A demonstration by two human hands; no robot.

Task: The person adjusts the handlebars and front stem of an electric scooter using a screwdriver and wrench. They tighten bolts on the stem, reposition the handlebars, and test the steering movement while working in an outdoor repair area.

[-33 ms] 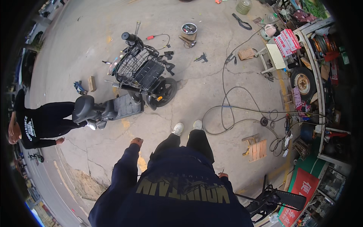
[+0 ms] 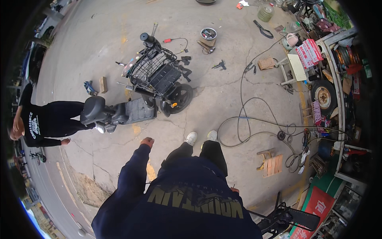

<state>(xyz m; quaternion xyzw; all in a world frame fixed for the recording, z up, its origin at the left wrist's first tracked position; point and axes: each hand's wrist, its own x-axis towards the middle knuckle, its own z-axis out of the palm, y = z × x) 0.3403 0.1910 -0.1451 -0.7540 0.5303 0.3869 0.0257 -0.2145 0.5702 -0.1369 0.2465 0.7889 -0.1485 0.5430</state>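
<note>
My left hand [image 2: 147, 142] hangs low ahead of me with its fingers curled; anything inside it is hidden. My right hand [image 2: 234, 190] is mostly behind my body, with a thin dark object [image 2: 234, 185] sticking up from it. A dark electric scooter [image 2: 133, 108] with a wire front basket [image 2: 147, 69] stands nearest my left hand, on the cracked concrete. Around it lie a small blue tool [image 2: 89, 88], a wooden block [image 2: 103, 85], black loose parts [image 2: 186, 72] and a red-handled tool [image 2: 168, 40] with a lead. A steel bowl of tools [image 2: 208, 33] is farther ahead.
A person in black [image 2: 47, 123] stands at the scooter's rear. Looped hoses [image 2: 246, 118] and a small wooden stool [image 2: 272, 163] are to my right. Beyond are a pale chair [image 2: 296, 65], a tyre [image 2: 323, 95], a cluttered rack [image 2: 337, 133] and a dark stand [image 2: 288, 215].
My left hand has moved slightly forward. The view has shifted a little, so the scooter and other ground objects appear farther right. The person in black appears slightly higher in the picture.
</note>
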